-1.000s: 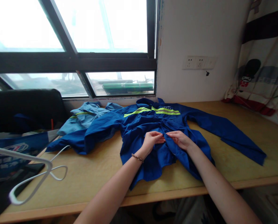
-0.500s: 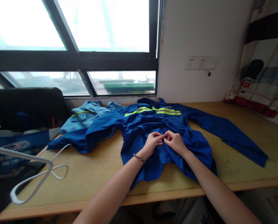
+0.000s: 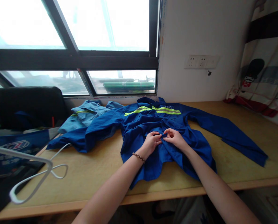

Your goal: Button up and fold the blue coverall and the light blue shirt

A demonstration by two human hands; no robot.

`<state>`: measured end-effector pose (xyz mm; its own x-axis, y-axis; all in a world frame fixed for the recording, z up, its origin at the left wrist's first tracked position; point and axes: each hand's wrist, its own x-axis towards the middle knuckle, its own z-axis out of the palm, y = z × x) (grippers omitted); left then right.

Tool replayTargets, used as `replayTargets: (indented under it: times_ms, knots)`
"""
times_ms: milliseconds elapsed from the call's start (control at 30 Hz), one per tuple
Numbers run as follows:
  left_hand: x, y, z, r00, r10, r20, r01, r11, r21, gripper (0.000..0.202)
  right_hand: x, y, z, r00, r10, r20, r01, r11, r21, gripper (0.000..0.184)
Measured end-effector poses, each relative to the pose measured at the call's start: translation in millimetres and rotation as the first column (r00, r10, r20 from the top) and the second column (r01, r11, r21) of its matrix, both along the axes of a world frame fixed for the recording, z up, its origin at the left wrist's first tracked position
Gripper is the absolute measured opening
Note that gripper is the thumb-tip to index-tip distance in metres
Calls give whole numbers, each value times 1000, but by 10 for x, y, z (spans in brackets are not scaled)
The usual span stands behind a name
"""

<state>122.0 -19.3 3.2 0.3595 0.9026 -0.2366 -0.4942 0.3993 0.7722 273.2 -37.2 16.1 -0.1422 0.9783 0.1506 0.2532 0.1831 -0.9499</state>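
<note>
Light blue shirt (image 3: 84, 118) crumpled on the desk (image 3: 94, 171), near the window (image 3: 75, 60). Green rolls (image 3: 129, 87) show outside. At left, a black chair (image 3: 28, 102), a blue bag (image 3: 17, 152) and a white cable (image 3: 50, 166). Sockets (image 3: 201, 62) on the wall (image 3: 176, 40); a patterned curtain (image 3: 267, 68) hangs at right.

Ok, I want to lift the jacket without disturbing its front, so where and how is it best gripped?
Probably by the collar, pinched near both ends from above: it stands up at the far edge of the jacket, clear of the left hand and right hand, which are both at the creased lower front.
</note>
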Motion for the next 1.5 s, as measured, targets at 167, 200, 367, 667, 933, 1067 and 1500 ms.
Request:
replayTargets:
  times_ms: [167, 200, 367, 667, 933, 1067, 1500]
  knots:
    - [13, -22, 23, 1000, 29, 8, -29, 1000, -4, 29, 52, 2, 12, 977, 81, -198, -112, 982, -150, 39]
    - [14, -25, 31, 999, 35, 5, -35, 999, -2, 30, 61, 6, 3, 972, 79, -219, -117, 979, -166, 42]
    - [13, -38, 69, 998, 57, 11, -57, 998, 32, 33, 88, 32, -34, 968, 68, -242, -114, 977, -180, 45]
    - [16, -44, 92, 997, 58, 58, -63, 994, 84, 31, 76, 2, 25, 987, 133, -87, -136, 990, -30, 49]
    - [18, -76, 134, 996, 51, 72, -58, 993, 99, 34, 23, -28, 7, 997, 50, 61, -62, 976, 208, 54]
    - [7, -70, 122, 995, 25, 96, -38, 990, 138, 33, 29, -17, -25, 993, 48, 106, -72, 970, 233, 44]
    - [-67, 53, 5, 985, 65, -163, -28, 975, 219, 39, 85, -75, 174, 986, -66, 153, 60, 997, 44, 39]
